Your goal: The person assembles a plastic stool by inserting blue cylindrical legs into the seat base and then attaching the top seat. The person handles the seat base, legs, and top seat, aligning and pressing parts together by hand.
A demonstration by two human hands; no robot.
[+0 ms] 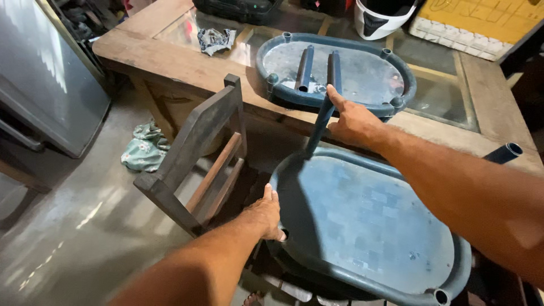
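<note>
1. Gripping a dark blue tube point(321, 122), the right hand point(352, 120) is closed around its upper part, forefinger stretched along it; the tube slants down from the hand to the far rim of the near oval blue tray point(362, 226).
2. Resting on that tray's left rim, the left hand point(266, 214) has its fingers curled over the edge beside a small corner socket, thumb lying on top.
3. Just beyond the right hand, a second oval blue tray point(362, 76) lies on a wooden table point(170, 56), touching the hand's fingertips or nearly so; I cannot tell which.
4. Two more blue tubes point(306, 68) lie on that far tray, just past the right forefinger.
5. Left of the left hand stands a wooden chair point(198, 153), tilted, close to the near tray.
6. Farther left of that hand, a pale green cloth point(144, 150) lies on the floor.
</note>
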